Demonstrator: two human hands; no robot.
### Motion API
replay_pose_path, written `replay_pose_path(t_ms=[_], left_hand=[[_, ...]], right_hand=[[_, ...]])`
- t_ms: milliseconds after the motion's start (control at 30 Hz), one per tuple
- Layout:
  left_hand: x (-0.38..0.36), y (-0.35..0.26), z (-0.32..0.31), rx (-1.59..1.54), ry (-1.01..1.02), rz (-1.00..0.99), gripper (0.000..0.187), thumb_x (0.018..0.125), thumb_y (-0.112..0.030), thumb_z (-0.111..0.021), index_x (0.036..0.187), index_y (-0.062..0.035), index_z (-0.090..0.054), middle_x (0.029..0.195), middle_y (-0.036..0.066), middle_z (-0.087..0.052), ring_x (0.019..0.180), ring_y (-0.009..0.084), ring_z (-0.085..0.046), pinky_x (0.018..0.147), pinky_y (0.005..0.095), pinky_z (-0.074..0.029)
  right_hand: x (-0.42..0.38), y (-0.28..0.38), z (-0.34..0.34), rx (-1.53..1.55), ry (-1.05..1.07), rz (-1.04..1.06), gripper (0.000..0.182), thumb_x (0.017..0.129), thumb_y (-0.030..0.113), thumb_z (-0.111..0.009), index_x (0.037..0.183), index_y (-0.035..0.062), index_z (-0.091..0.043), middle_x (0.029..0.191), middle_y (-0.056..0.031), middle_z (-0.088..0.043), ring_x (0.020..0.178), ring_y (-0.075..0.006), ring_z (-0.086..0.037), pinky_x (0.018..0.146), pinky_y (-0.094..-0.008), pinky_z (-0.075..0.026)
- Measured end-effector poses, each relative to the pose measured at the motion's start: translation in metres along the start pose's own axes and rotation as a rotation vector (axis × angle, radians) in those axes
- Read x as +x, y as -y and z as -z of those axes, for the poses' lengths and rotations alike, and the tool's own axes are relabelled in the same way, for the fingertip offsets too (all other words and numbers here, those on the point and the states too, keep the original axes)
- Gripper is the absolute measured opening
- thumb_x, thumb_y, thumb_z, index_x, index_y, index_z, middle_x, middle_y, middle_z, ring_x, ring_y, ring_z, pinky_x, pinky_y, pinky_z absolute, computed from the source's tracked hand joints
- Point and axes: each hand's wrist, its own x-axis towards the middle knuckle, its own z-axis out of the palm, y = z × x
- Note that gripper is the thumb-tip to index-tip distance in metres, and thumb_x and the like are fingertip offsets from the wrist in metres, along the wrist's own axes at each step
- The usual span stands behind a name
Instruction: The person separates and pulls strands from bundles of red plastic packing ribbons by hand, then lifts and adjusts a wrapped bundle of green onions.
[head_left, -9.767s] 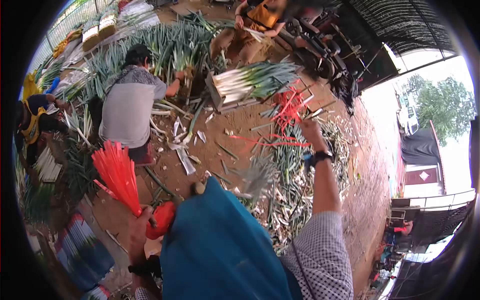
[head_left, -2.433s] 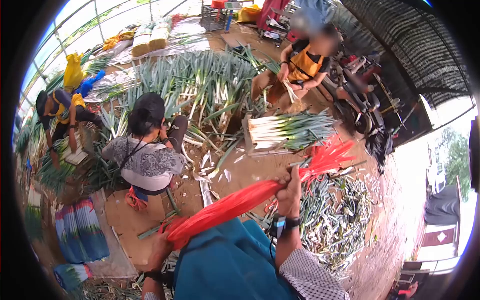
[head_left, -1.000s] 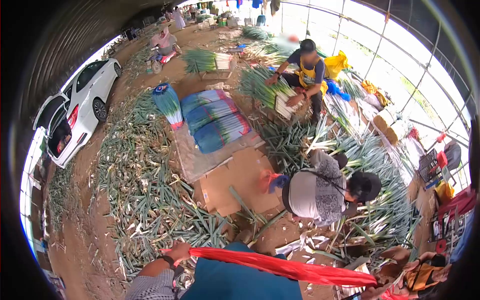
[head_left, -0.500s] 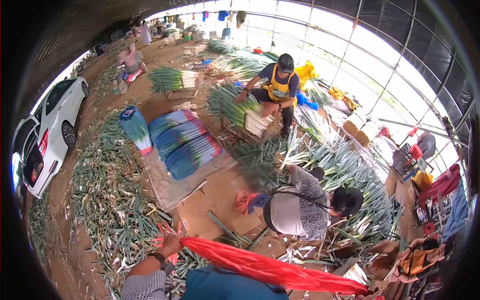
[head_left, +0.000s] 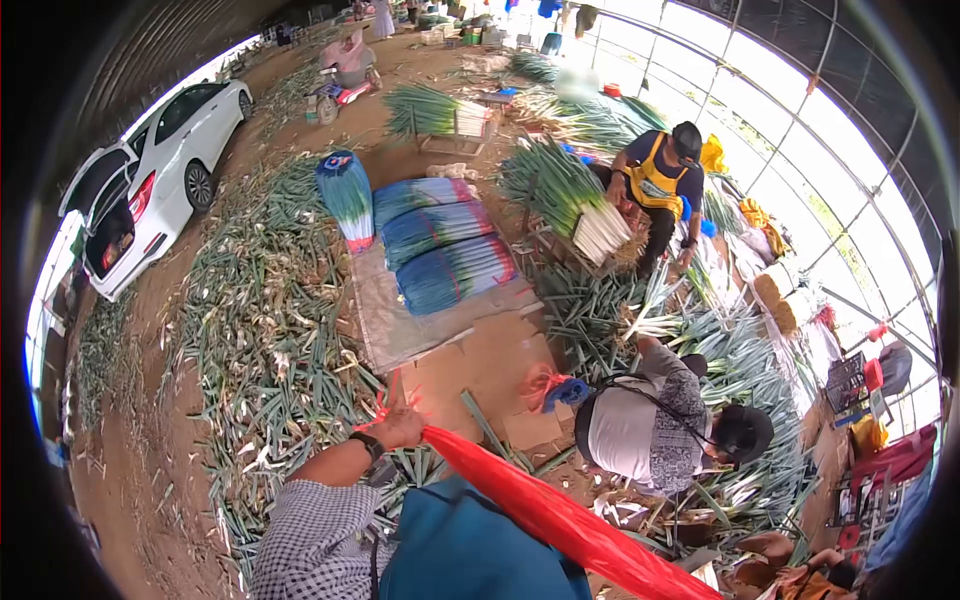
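My left hand (head_left: 400, 428), with a dark watch on the wrist, is closed around one end of a long strip of red netting (head_left: 560, 510). Loose red strands stick out past its fingers. The netting is gathered and stretched taut, running diagonally down across my teal-covered front to the bottom edge of the head view. Its other end is cut off there, and my right hand is out of sight. Below my left hand lie loose green onion leaves, and a flattened cardboard sheet (head_left: 490, 365) is just beyond it.
Packed blue net bundles of green onions (head_left: 455, 270) lie on a mat ahead. A bent-over co-worker (head_left: 650, 430) is close on the right; another in a yellow apron (head_left: 655, 185) sits by an onion stack (head_left: 570, 200). Trimmed leaves (head_left: 280, 320) cover the left ground, near a white car (head_left: 165, 170).
The view has turned left, so the scene sits further right. My right hand has left the frame. The red netting slants more steeply, still in my left hand. The apron-wearing co-worker's hand has reached down.
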Motion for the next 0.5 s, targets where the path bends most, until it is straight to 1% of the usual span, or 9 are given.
replay_pose_path(t_ms=[67,200,233,333,367,467,500], left_hand=[[-0.026,0.005,0.0,0.095,0.109,0.049,0.018,0.076,-0.031,-0.06,0.081,-0.0169,-0.069,0.081,0.013,-0.068,0.092,0.0323,-0.065,0.094,0.0674,-0.023],[-0.078,0.005,-0.006,-0.046,0.062,0.155,0.017,0.077,-0.032,-0.06,0.081,-0.0179,-0.069,0.084,0.009,-0.069,0.092,0.0321,-0.065,0.095,0.0601,-0.022],[-0.077,0.009,-0.018,-0.101,0.246,0.262,0.023,0.076,-0.041,-0.062,0.088,-0.0226,-0.069,0.088,0.007,-0.069,0.1,0.0286,-0.064,0.107,0.0638,-0.014],[-0.092,0.015,-0.03,-0.08,0.222,0.271,0.024,0.078,-0.041,-0.06,0.089,-0.0215,-0.068,0.09,0.008,-0.069,0.098,0.0294,-0.064,0.107,0.0603,-0.017],[-0.094,0.008,-0.016,-0.147,0.203,0.299,0.021,0.078,-0.036,-0.062,0.092,-0.0201,-0.068,0.091,0.008,-0.069,0.097,0.0299,-0.063,0.104,0.0573,-0.023],[-0.084,0.007,-0.017,-0.373,0.087,0.378,0.018,0.078,-0.03,-0.066,0.092,-0.0195,-0.067,0.091,0.01,-0.069,0.096,0.0298,-0.064,0.099,0.0585,-0.025],[-0.079,0.007,-0.013,-0.389,0.018,0.363,0.021,0.077,-0.027,-0.069,0.094,-0.0152,-0.066,0.09,0.013,-0.068,0.094,0.0311,-0.063,0.092,0.0557,-0.035]], right_hand=[[-0.001,0.0,-0.004,-0.008,0.008,-0.003,0.035,0.094,0.039,-0.055,0.104,0.0058,-0.054,0.083,-0.0051,-0.062,0.075,-0.0172,-0.059,0.07,-0.0341,-0.049],[-0.004,-0.004,-0.013,-0.041,0.039,-0.014,0.034,0.094,0.039,-0.055,0.103,0.0061,-0.054,0.082,-0.0049,-0.062,0.073,-0.0169,-0.059,0.069,-0.0335,-0.049],[-0.003,-0.003,-0.014,-0.048,0.041,-0.015,0.034,0.094,0.039,-0.055,0.103,0.0061,-0.054,0.082,-0.0048,-0.062,0.073,-0.0168,-0.059,0.068,-0.0334,-0.049],[-0.002,-0.004,-0.018,-0.076,0.049,-0.029,0.034,0.094,0.039,-0.055,0.101,0.0063,-0.054,0.081,-0.0046,-0.061,0.072,-0.0165,-0.059,0.067,-0.033,-0.049],[-0.003,-0.005,-0.016,-0.079,0.041,-0.027,0.034,0.094,0.039,-0.055,0.101,0.0063,-0.055,0.081,-0.0046,-0.061,0.072,-0.0164,-0.059,0.067,-0.0329,-0.049],[-0.004,-0.003,-0.013,-0.117,0.028,-0.033,0.033,0.094,0.039,-0.056,0.1,0.0065,-0.055,0.08,-0.0044,-0.061,0.071,-0.0161,-0.059,0.066,-0.0325,-0.049],[-0.007,-0.005,-0.014,-0.122,0.027,-0.038,0.033,0.094,0.039,-0.056,0.1,0.0066,-0.055,0.079,-0.0043,-0.061,0.07,-0.0161,-0.059,0.066,-0.0323,-0.049]])
